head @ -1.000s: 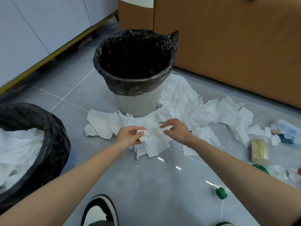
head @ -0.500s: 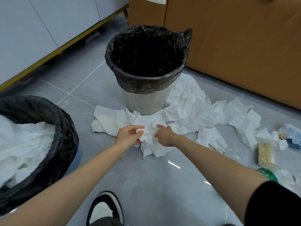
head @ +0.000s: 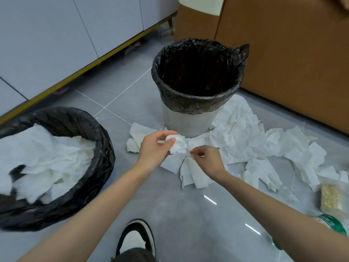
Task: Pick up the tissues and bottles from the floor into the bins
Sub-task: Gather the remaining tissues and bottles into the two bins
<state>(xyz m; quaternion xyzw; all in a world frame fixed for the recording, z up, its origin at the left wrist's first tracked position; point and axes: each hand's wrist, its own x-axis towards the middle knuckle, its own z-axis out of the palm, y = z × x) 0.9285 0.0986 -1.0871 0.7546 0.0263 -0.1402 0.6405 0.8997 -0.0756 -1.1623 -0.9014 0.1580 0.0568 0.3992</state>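
Tissues point(head: 238, 137): left hand point(head: 151, 150) grips a wad point(head: 178, 145), right hand point(head: 207, 160) pinches a sheet point(head: 196, 176). Thin paper might rip, dropping scraps short of the bin point(head: 105, 148).

Crinkled white paper tissues point(head: 239, 140), glossy grey floor tiles point(head: 188, 214), shiny black plastic bin liner point(head: 196, 103)

Two bins point(head: 56, 115) point(head: 188, 122) are standing, two hands point(head: 153, 148) point(head: 209, 161) are reaching, one shoe point(head: 136, 237) is showing, and tissues point(head: 236, 133) beyond counting are lying scattered.
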